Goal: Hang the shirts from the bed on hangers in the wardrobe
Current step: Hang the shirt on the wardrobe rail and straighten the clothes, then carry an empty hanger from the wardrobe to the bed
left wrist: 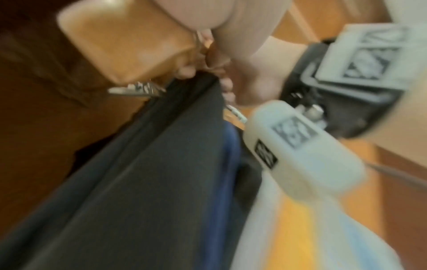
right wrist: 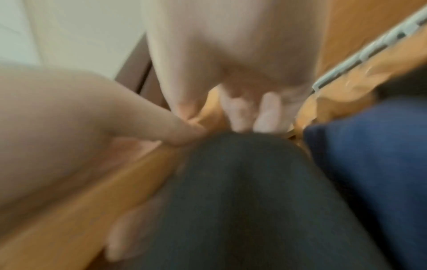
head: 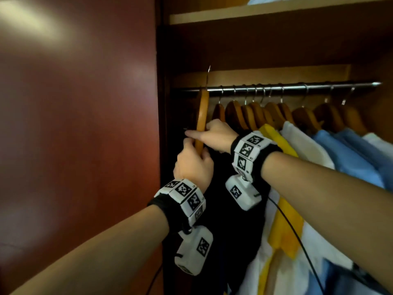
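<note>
My left hand (head: 194, 163) and right hand (head: 214, 135) curl round the upright orange wooden hanger (head: 201, 116), its hook above the steel rail (head: 297, 86).

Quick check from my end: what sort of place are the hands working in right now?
Most likely a built-in bedroom wardrobe. A metal rail carries a row of wooden hangers with shirts on them, a wooden shelf runs above, and a reddish-brown door panel stands at the left.
</note>
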`<state>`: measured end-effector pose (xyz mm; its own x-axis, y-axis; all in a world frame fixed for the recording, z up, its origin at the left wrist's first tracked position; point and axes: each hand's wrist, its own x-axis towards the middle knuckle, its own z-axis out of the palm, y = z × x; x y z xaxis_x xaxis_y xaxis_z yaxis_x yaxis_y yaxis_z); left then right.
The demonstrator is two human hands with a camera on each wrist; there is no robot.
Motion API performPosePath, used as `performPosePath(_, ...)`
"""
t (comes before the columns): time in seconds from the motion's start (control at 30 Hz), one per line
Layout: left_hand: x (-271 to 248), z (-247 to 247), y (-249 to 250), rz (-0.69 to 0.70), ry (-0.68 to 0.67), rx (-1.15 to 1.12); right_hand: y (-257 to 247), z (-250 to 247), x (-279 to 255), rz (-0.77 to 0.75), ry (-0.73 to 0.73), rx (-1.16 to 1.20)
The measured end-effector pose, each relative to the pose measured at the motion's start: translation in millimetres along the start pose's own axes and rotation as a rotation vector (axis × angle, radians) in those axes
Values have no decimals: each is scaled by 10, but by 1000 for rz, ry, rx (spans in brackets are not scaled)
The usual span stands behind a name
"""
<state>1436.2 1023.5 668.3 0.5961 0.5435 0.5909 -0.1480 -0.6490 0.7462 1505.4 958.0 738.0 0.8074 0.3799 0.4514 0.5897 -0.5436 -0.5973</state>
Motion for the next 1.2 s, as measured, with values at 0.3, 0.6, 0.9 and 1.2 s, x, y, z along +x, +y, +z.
performPosePath(0.3, -607, -374, -145, 318, -186, -209, 88, -190, -1204, 126, -62, 79)
performPosePath(0.6, -1201, -235, 373, 492, -288, -221, 405, -726, -2877, 340, -253, -102)
performPosePath(0.9, -3176, -70, 1426, 738, -798, -135, 391, -1561, -4967, 733, 220, -466)
performPosePath(1.2, -6344, -316, 2235, 802, -1333, -246, 596, -1975, -8077, 1239, 669, -363)
